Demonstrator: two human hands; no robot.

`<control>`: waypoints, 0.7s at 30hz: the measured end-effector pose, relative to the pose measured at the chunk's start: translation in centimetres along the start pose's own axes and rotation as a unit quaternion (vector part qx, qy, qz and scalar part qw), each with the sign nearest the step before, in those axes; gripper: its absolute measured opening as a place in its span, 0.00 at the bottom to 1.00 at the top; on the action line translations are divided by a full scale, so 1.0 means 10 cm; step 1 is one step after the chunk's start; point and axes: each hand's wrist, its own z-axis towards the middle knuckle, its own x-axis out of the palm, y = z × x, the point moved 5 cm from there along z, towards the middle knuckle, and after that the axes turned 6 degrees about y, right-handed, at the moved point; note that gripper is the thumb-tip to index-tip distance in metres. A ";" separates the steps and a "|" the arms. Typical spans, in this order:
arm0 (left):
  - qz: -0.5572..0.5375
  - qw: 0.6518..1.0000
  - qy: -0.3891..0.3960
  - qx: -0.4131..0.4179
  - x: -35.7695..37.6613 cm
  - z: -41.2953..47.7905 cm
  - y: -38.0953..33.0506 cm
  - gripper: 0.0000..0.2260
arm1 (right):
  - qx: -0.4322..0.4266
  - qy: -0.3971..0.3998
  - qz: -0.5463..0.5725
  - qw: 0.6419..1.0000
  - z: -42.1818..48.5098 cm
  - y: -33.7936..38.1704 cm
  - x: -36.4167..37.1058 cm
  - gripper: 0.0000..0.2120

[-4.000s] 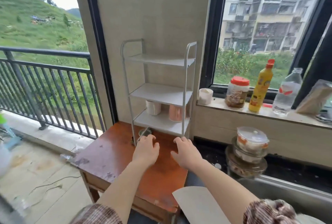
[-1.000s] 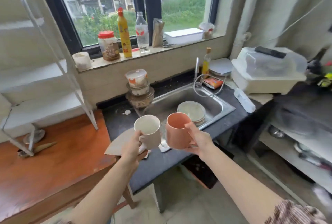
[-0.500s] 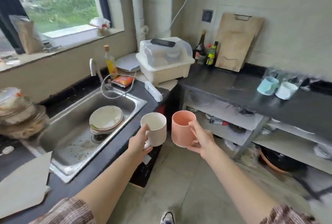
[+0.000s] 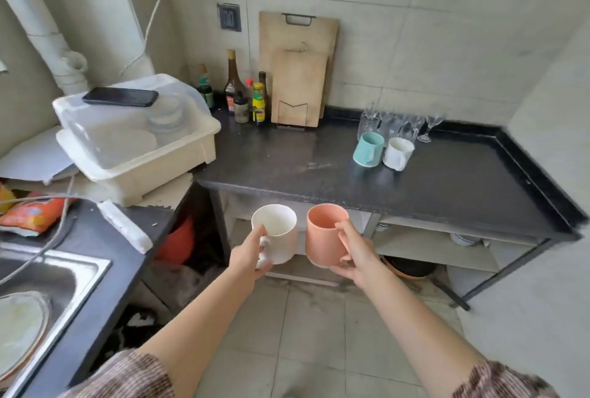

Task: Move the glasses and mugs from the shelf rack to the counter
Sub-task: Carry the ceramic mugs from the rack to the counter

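You stand before a dark stone counter in a tiled kitchen corner, a mug in each hand, both arms stretched out over the pale floor tiles. Your left hand is closed around the handle of a white mug, and your right hand is wrapped around the side and handle of a salmon-pink mug. The two mugs are upright, side by side and close together, held in the air in front of the counter's front edge and below its top, not yet resting on it. On the counter, toward the back, a teal mug and a second white mug stand just beside each other, with a cluster of clear stemmed glasses right behind them near the wall. Two wooden cutting boards lean upright against the tiles at the counter's rear, next to a group of sauce bottles. To your left, a cream dish-drainer tub with a clear lid carries a black phone on top, and the rim of a steel sink shows at the lower left edge. Open shelves run beneath the counter.
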 end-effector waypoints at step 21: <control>0.091 0.989 0.087 -0.082 3.67 1.62 -0.03 0.19 | -0.014 -0.168 0.097 0.981 1.87 1.71 -2.65 0.27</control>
